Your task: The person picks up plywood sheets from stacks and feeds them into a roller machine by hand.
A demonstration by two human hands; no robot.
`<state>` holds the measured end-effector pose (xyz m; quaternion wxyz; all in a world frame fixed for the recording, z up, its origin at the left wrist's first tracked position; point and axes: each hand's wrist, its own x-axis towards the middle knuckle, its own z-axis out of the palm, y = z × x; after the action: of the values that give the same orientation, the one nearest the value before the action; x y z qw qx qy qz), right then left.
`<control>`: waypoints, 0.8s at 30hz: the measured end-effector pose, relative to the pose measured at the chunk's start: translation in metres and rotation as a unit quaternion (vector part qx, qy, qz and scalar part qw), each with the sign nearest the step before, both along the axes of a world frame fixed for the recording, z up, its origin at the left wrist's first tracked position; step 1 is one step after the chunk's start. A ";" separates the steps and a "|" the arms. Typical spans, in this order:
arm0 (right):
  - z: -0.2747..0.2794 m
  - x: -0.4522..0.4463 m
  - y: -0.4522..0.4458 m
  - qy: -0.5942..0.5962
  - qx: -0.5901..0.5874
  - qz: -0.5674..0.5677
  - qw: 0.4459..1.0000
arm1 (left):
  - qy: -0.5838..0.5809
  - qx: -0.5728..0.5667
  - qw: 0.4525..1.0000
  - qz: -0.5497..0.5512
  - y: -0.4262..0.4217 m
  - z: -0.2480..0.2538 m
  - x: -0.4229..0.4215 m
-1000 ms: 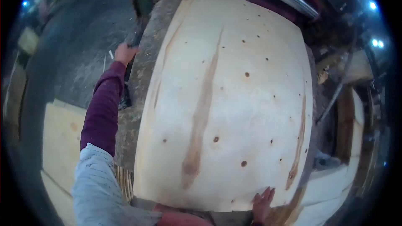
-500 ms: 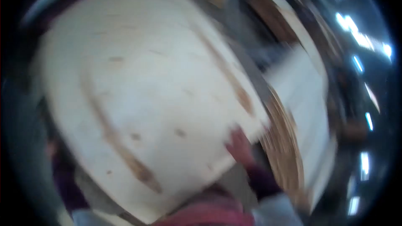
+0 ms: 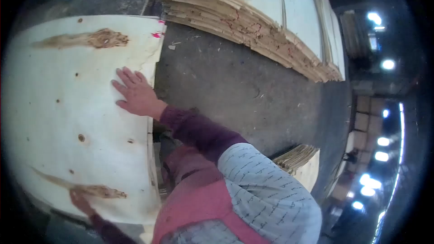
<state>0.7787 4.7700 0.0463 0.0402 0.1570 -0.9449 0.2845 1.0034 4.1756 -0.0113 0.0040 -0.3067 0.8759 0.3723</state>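
Observation:
A pale wood veneer sheet (image 3: 104,117) with brown knots fills the left of the view, on top of other sheets whose edges show along its right side. My right hand (image 3: 139,97) lies flat on it near that edge, palm down with fingers spread. My left hand (image 3: 82,202) rests at the sheet's lower edge, beside a long brown knot mark (image 3: 101,191). It is dim and partly blurred, with its fingers stretched out. Pink marks (image 3: 157,35) colour the sheet's top right corner.
A tall veneer stack (image 3: 253,27) with ragged edges stands across the dark floor (image 3: 217,77). A smaller stack (image 3: 303,165) sits to the right, behind my arm. Bright lights (image 3: 370,183) line the far right.
My view has swung round, and the veneer sheet now lies farther left. My right hand has gone from the sheet's near corner to flat on its surface. Motion blur has mostly cleared.

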 end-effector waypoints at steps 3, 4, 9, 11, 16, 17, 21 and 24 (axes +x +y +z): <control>-0.009 0.003 0.011 0.018 -0.034 0.013 0.999 | 0.015 -0.037 0.999 -0.022 0.119 0.012 -0.018; -0.017 0.006 0.017 0.039 -0.061 0.022 0.997 | -0.015 -0.067 0.996 -0.051 0.146 0.012 -0.023; -0.010 0.097 0.110 0.008 -0.178 0.027 0.984 | -0.046 -0.190 0.969 -0.149 0.280 0.028 -0.032; -0.034 0.160 0.171 -0.061 -0.194 -0.018 0.979 | -0.036 -0.160 0.977 -0.136 0.309 0.020 -0.053; -0.180 0.357 0.363 -0.464 0.026 -0.127 0.876 | -0.036 -0.150 0.965 -0.212 0.362 0.006 -0.118; -0.188 0.399 0.401 -0.509 0.050 -0.185 0.839 | -0.035 -0.182 0.956 -0.229 0.384 0.008 -0.134; -0.227 0.565 0.478 -0.486 0.097 -0.403 0.769 | 0.038 -0.244 0.929 -0.277 0.490 0.033 -0.195; -0.178 0.630 0.464 -0.322 0.112 -0.247 0.907 | 0.115 -0.341 0.855 -0.374 0.487 -0.021 -0.247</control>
<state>1.4083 5.2343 -0.1313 -0.2147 -0.1783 -0.9408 0.1925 0.7561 4.6627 -0.0325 -0.0627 0.1067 0.9909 0.0534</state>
